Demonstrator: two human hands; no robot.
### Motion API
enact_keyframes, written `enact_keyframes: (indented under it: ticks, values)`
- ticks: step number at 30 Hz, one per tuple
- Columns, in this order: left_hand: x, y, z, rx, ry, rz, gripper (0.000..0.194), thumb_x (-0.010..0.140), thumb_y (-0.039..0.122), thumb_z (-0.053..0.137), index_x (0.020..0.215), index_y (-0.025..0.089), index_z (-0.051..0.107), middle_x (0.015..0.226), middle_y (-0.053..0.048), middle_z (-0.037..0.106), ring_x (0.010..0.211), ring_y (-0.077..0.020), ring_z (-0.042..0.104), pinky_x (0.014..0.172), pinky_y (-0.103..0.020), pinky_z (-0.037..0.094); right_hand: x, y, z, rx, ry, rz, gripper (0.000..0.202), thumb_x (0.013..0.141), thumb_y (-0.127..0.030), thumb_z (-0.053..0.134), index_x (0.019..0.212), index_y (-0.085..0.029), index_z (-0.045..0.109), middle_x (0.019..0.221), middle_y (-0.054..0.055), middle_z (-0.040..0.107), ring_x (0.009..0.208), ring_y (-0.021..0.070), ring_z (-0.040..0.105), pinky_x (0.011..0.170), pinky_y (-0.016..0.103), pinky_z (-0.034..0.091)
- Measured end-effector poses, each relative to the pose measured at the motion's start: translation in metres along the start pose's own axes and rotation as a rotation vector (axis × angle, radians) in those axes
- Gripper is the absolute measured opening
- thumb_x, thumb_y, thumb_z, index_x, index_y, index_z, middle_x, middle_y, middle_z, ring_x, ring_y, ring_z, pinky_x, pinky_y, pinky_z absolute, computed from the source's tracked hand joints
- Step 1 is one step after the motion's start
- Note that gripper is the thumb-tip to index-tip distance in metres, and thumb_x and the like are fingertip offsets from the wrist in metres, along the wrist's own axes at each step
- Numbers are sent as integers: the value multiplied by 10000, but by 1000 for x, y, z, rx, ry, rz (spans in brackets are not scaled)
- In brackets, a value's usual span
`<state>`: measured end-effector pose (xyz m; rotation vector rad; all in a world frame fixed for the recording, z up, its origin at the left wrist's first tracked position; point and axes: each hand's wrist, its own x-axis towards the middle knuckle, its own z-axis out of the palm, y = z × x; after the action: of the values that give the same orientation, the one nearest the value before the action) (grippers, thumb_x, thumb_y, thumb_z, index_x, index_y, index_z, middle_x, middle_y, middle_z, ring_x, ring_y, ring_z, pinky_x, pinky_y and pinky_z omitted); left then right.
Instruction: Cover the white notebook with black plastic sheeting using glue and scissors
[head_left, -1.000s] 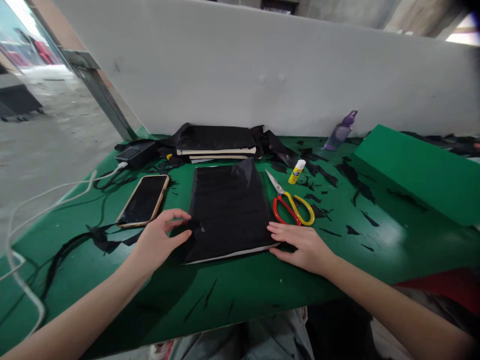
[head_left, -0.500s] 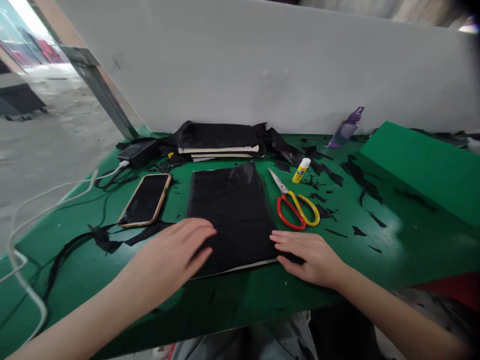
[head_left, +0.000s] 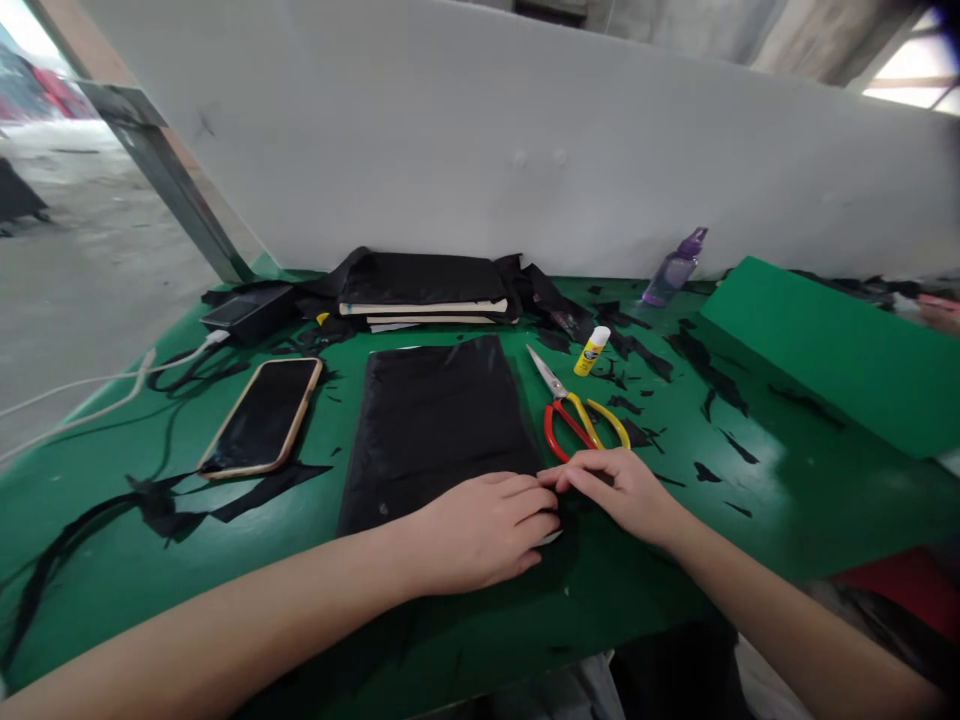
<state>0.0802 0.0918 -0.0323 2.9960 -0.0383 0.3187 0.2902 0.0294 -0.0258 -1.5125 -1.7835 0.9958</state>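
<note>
A black-covered book [head_left: 442, 420], thin with pale page edges, lies flat on the green table. Across its near right corner rests my left hand [head_left: 487, 530], palm down, fingers slightly apart and bent toward the right edge. My right hand [head_left: 619, 490] meets that edge from the right, its curled fingers and thumb pinched at the cover beside my left fingertips. What lies under both sets of fingertips is hidden. Just beyond my right hand are scissors [head_left: 564, 397] with one red and one yellow handle, blades pointing away. A yellow glue stick [head_left: 592, 352] with a white cap stands near them.
Left of the book lies a phone [head_left: 262, 415]; behind it, a black adapter [head_left: 251, 310] with a white cable. Stacked black-covered books [head_left: 424, 280] sit against the white panel. A purple bottle [head_left: 673, 270], a green box [head_left: 832, 345] and black scraps [head_left: 709, 370] are to the right.
My left hand has moved right across the book to its near right corner. My right hand remains at the right edge, its fingers now more curled. The camera view has shifted slightly.
</note>
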Motion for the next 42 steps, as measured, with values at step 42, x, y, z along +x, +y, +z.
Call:
enact_keyframes:
  ticks: [42]
  values:
    - [0,-4,13,-129,10,-67,329,863,236,481,1175,137,518,1305,-105,515,1276,-224,403,1079,-361,338,175,22,-45,73,-127,385,262,574,-388,794,624,-165,665,632,63,686,671,191,681,639,274,587]
